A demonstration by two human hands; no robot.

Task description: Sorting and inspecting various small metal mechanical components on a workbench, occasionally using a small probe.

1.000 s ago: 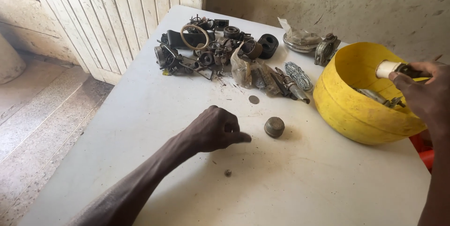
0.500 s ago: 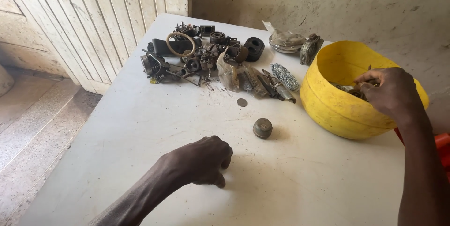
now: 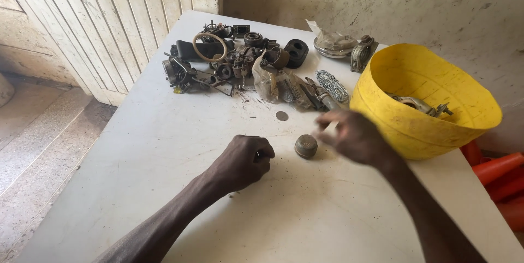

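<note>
My left hand [image 3: 245,162] rests on the white table [image 3: 164,148] with its fingers curled into a fist; nothing shows in it. A small round metal cap [image 3: 306,145] stands just to its right. My right hand [image 3: 352,138] is blurred, low over the table between the cap and the yellow tub [image 3: 382,115]. Its fingertips point at the cap, and a pale spot shows at them, too blurred to tell what it is. A flat round washer [image 3: 281,115] lies a little beyond the cap.
A heap of dark, greasy metal parts [image 3: 234,61] covers the far middle of the table, with a wire coil [image 3: 333,85] and a bagged part [image 3: 333,42] nearby. Metal pieces [image 3: 420,105] lie in the tub. Orange tubes [image 3: 496,167] lie off the right edge.
My right hand has come out of the yellow tub and moved left and down toward the metal cap. My left hand stays in a fist near the same spot.
</note>
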